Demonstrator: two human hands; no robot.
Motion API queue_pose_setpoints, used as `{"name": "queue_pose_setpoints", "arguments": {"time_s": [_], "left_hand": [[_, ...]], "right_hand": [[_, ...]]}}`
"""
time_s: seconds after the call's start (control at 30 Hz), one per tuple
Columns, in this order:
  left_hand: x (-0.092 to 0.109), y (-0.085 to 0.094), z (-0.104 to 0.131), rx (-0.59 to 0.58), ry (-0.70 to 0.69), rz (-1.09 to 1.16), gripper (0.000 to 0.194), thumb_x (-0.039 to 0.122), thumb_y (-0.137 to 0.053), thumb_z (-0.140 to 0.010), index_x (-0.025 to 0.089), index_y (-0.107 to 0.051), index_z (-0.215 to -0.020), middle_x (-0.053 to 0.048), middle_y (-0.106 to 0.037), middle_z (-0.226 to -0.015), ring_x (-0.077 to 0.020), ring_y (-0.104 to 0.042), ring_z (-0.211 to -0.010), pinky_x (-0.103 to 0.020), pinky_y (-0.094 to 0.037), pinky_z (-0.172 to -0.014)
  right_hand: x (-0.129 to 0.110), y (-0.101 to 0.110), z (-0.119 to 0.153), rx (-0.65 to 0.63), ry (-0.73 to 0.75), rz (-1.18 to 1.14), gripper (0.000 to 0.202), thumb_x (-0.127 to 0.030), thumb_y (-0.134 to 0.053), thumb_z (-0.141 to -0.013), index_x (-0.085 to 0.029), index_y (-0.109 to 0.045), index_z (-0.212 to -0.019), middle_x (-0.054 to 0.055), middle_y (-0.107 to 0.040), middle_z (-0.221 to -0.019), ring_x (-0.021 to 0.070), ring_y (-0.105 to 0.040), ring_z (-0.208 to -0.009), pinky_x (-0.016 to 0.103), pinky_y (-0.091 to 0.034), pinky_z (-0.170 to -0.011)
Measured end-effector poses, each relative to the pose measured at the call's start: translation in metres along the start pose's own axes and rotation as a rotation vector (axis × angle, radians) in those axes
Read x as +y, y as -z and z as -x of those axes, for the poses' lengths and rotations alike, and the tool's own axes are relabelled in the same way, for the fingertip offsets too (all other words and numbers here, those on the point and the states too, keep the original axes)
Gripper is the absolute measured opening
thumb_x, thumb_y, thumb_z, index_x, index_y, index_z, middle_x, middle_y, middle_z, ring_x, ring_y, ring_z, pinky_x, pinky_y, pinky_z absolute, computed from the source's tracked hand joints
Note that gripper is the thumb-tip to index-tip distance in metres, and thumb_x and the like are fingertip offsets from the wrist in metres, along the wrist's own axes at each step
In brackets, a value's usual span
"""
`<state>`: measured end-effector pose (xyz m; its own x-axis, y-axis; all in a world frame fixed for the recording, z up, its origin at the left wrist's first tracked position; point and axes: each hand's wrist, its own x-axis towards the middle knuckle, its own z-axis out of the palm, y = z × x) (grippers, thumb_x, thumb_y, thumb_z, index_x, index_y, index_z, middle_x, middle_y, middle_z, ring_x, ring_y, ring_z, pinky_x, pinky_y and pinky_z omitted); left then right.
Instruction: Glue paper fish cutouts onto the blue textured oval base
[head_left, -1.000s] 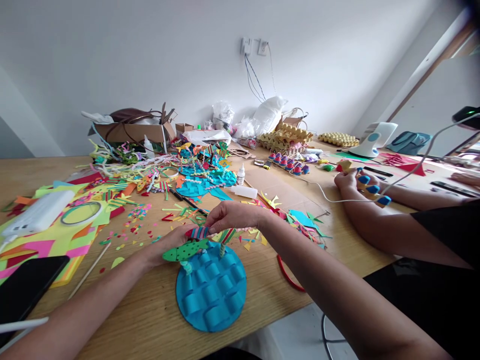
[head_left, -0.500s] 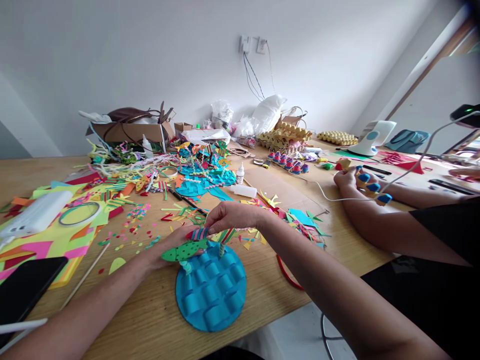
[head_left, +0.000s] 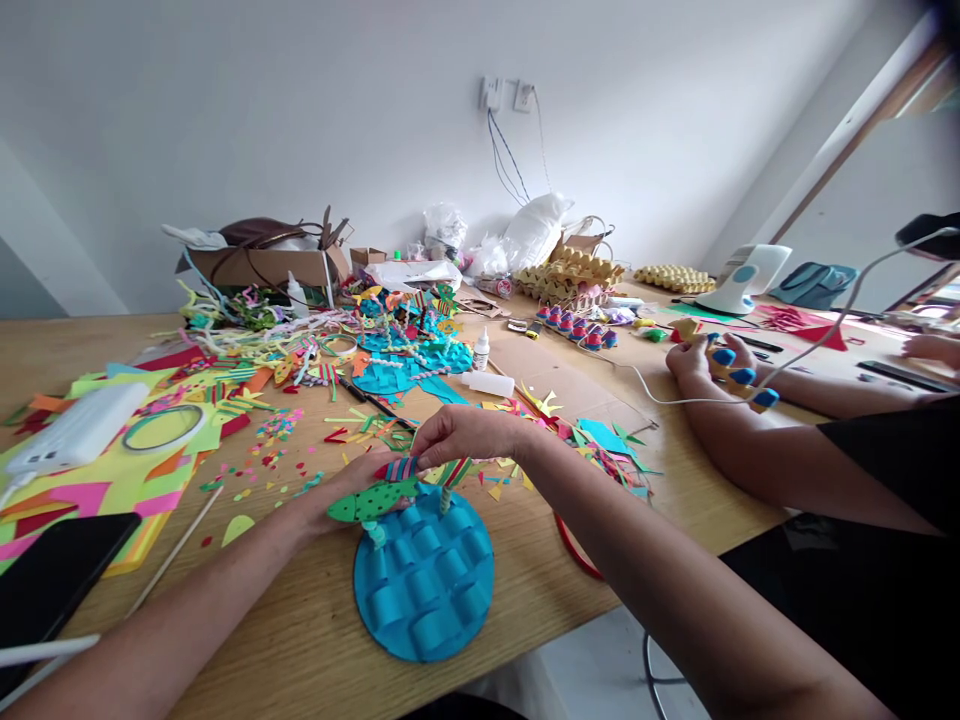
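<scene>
Black phone [head_left: 67, 575]; blue bag [head_left: 816, 286]; egg cartons [head_left: 574, 275] near wall [head_left: 330, 120]

The round blue base [head_left: 424, 590] lies nearest you, its face covered in rows of arched blue strips. At its far left, a pale twisted stalk [head_left: 375, 535] stands beneath the green fish [head_left: 371, 500], dark-dotted and lengthwise left to right. Just beyond, you hold the blue-and-pink banded fish [head_left: 400, 468], red end leftward. To its right, a multicolored striped fish [head_left: 456, 472], partly hidden, tops a second stalk [head_left: 445, 499].
</scene>
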<state>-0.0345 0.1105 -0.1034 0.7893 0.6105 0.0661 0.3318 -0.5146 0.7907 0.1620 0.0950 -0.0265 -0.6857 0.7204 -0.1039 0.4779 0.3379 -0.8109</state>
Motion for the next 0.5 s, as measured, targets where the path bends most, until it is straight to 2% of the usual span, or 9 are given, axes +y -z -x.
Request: {"name": "queue_pose_setpoints", "arguments": {"time_s": [0.3,0.5], "left_hand": [[0.0,0.003,-0.002,-0.009,-0.019,0.0,0.018,0.03,-0.065,-0.065,0.014,-0.062,-0.073,-0.002,-0.063,-0.068,-0.0176,-0.054,-0.063,-0.025,-0.039,-0.055],[0.023,0.007,0.002,0.023,0.03,0.083,0.015,0.021,-0.068,-0.059,0.014,-0.064,-0.072,-0.002,-0.065,-0.07,-0.017,-0.058,-0.063,-0.025,-0.043,-0.056]], "right_hand": [[0.005,0.0,0.002,-0.004,0.009,0.007,0.018,-0.025,-0.064,-0.071,-0.013,-0.071,-0.084,-0.001,-0.069,-0.076,0.0127,-0.06,-0.074,0.02,-0.042,-0.067],[0.006,0.0,0.002,-0.025,0.039,-0.036,0.022,-0.028,-0.063,-0.073,-0.012,-0.07,-0.087,0.001,-0.069,-0.078,0.013,-0.06,-0.074,0.021,-0.044,-0.069]]}}
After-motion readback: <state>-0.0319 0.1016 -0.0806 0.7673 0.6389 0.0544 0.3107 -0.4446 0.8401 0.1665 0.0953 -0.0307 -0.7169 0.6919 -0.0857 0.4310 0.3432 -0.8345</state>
